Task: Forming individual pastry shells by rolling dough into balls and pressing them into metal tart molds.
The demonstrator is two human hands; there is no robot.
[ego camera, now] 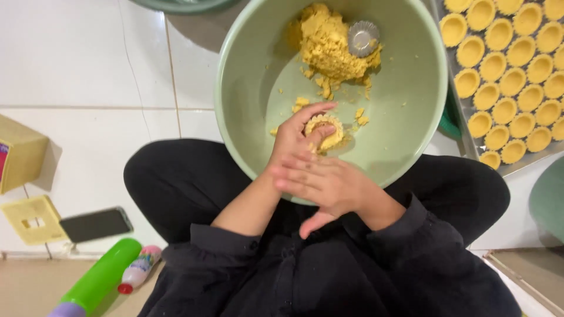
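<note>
Nearest us, our right hand (329, 185) lies flat over the left wrist, fingers straight and together, gripping nothing; just beyond it, our left hand (296, 132) curls around a small dough-filled tart mould (325, 130), thumb pressing into its centre; both rest inside a pale green bowl (411, 111); farther in sits a crumbly yellow dough heap (326, 47) with an empty metal mould (363, 37); beyond our right hand, a tray of lined shells (511, 82).
</note>
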